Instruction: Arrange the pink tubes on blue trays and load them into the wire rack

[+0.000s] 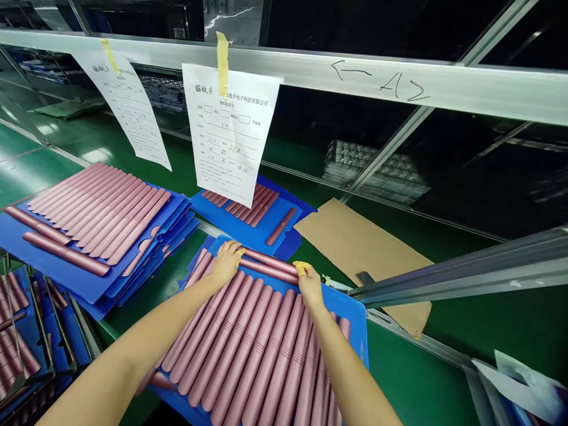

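Two pink metallic tubes (271,259) lie crosswise near the far edge of a blue sheet (355,299), one behind the other. At their left ends is my left hand (226,263), closed, with a yellow cover on a fingertip. My right hand (309,284) grips the right ends, yellow covers on its fingers too. Whether each hand holds one tube or both is hard to see. Below my hands, a row of similar pink tubes (251,331) lies side by side on the same sheet, partly hidden by my forearms.
At left stands a stack of blue sheets (133,290) bearing more tubes (102,207). A further blue tray (284,213) with tubes sits behind, under a taped paper form (228,130). Cardboard (355,248) lies right of it, beside a metal post (444,275). A rack (48,331) holds tubes lower left.
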`<act>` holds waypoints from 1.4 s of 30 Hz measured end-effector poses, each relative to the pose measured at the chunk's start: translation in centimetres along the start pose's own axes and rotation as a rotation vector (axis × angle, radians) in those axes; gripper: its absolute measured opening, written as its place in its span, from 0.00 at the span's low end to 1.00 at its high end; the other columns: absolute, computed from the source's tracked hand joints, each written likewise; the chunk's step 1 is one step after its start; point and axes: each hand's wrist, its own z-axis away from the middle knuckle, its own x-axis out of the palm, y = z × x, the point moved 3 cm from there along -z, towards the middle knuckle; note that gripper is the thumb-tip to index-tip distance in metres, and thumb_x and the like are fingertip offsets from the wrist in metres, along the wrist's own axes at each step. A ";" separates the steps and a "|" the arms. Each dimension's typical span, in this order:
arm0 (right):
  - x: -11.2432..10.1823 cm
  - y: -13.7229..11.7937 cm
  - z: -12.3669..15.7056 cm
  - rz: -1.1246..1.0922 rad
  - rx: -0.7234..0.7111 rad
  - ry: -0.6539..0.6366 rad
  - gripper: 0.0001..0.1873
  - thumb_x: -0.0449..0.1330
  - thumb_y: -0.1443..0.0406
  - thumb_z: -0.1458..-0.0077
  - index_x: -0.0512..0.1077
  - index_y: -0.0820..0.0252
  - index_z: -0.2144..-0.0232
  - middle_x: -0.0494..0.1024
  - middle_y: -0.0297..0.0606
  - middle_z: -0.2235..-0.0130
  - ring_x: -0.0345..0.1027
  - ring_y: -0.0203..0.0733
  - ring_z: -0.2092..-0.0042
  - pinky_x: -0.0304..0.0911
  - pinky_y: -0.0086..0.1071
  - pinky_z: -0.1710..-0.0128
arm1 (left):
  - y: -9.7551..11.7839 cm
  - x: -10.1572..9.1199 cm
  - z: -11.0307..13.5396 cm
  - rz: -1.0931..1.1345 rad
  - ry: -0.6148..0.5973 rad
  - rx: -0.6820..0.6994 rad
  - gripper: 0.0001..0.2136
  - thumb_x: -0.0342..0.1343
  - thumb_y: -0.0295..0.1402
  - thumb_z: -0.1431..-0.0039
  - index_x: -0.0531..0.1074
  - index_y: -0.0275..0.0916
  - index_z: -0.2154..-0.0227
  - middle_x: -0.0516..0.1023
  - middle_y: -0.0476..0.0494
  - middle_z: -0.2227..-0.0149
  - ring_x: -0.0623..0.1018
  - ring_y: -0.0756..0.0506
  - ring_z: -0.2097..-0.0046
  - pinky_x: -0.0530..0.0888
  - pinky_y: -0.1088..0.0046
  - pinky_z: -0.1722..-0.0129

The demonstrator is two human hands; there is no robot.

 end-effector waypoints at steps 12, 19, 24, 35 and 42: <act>-10.3 0.9 -1.7 0.023 0.100 0.157 0.30 0.57 0.46 0.63 0.72 0.58 0.62 0.74 0.41 0.54 0.67 0.44 0.59 0.61 0.30 0.74 | -0.7 2.2 -2.5 -0.439 -0.461 0.199 0.11 0.48 0.33 0.39 0.75 0.37 0.69 0.77 0.44 0.66 0.73 0.44 0.61 0.67 0.68 0.56; -15.2 3.1 -1.4 0.251 0.074 0.106 0.32 0.54 0.43 0.63 0.74 0.62 0.66 0.78 0.45 0.63 0.69 0.45 0.68 0.63 0.36 0.74 | -1.3 0.5 -3.5 -0.450 -0.385 0.214 0.09 0.50 0.32 0.40 0.75 0.38 0.69 0.74 0.40 0.62 0.70 0.43 0.56 0.66 0.65 0.52; -14.4 3.0 -0.8 0.658 -0.076 0.077 0.24 0.51 0.49 0.58 0.73 0.63 0.73 0.75 0.50 0.67 0.68 0.54 0.62 0.63 0.49 0.58 | 0.5 2.0 -2.9 -0.392 -0.334 0.245 0.08 0.51 0.28 0.40 0.75 0.37 0.67 0.74 0.41 0.63 0.70 0.43 0.57 0.67 0.65 0.52; -7.1 -0.2 -0.1 1.167 -0.486 -0.303 0.18 0.44 0.72 0.49 0.74 0.63 0.68 0.73 0.48 0.66 0.64 0.49 0.60 0.61 0.42 0.56 | -3.3 -8.0 6.3 -0.162 0.083 0.021 0.12 0.47 0.31 0.39 0.70 0.40 0.54 0.69 0.42 0.50 0.68 0.45 0.47 0.66 0.61 0.44; -6.9 1.8 -1.1 1.132 -0.639 -0.399 0.19 0.44 0.70 0.53 0.75 0.56 0.69 0.75 0.42 0.66 0.66 0.46 0.59 0.64 0.41 0.54 | -7.1 -11.1 16.1 -0.194 0.026 -0.284 0.14 0.49 0.31 0.41 0.71 0.39 0.53 0.70 0.41 0.54 0.72 0.43 0.51 0.69 0.62 0.46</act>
